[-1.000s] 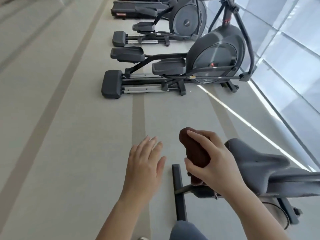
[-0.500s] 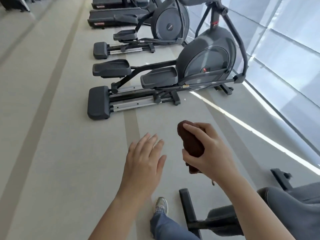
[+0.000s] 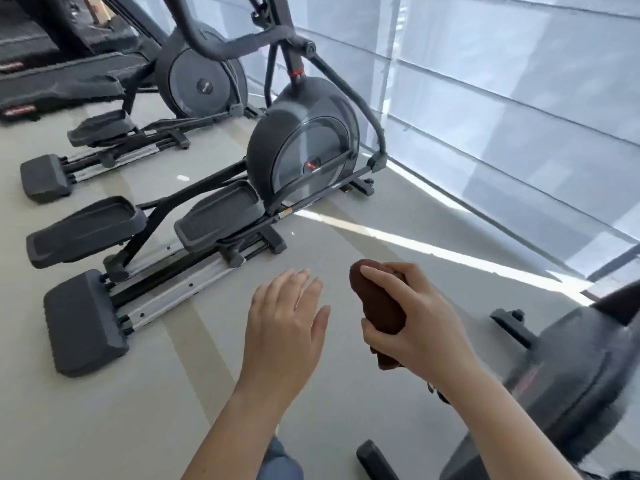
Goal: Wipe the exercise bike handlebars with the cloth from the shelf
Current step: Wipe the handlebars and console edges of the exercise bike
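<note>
My right hand point(image 3: 420, 318) grips a bunched dark brown cloth point(image 3: 375, 301) in front of me, fingers curled round it. My left hand point(image 3: 287, 323) hovers beside it with fingers straight and nothing in it. The exercise bike point(image 3: 568, 379) shows only as a blurred dark grey body at the lower right, with a base bar point(image 3: 375, 460) on the floor below. Its handlebars are out of view.
A dark grey elliptical trainer point(image 3: 301, 147) stands ahead on the left, its pedals point(image 3: 218, 214) and rail foot point(image 3: 83, 320) reaching toward me. A second elliptical point(image 3: 201, 81) and treadmills stand behind it. Frosted window panels point(image 3: 519, 116) run along the right. My jeans leg point(image 3: 280, 462) shows below.
The view has swung up and to the right, bringing the ellipticals closer and the bike's body to the lower right. Both hands keep their pose, the right still holding the cloth.
</note>
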